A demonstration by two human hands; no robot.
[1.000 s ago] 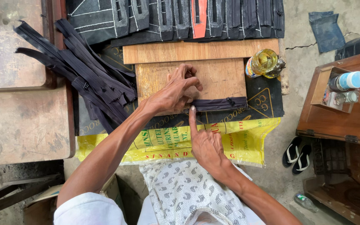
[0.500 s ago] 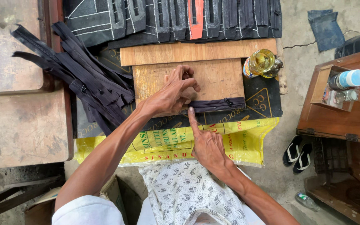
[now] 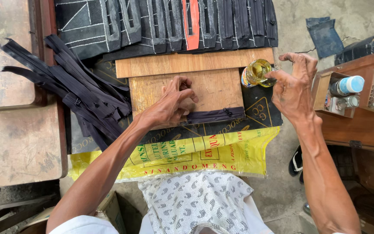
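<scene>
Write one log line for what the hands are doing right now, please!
left hand: pressing black zipper on board | right hand: fingers at open jar | zipper pile: left of board

View: one head-worn camera, looking almost straight down.
Facing: away from the wearer, toward the far edge of the wooden board point(image 3: 213, 89).
Nearness: close; both forearms are filling the lower frame.
Coverage: the board is sitting mid-frame; floor is showing at right.
Shared views: none, single camera.
</scene>
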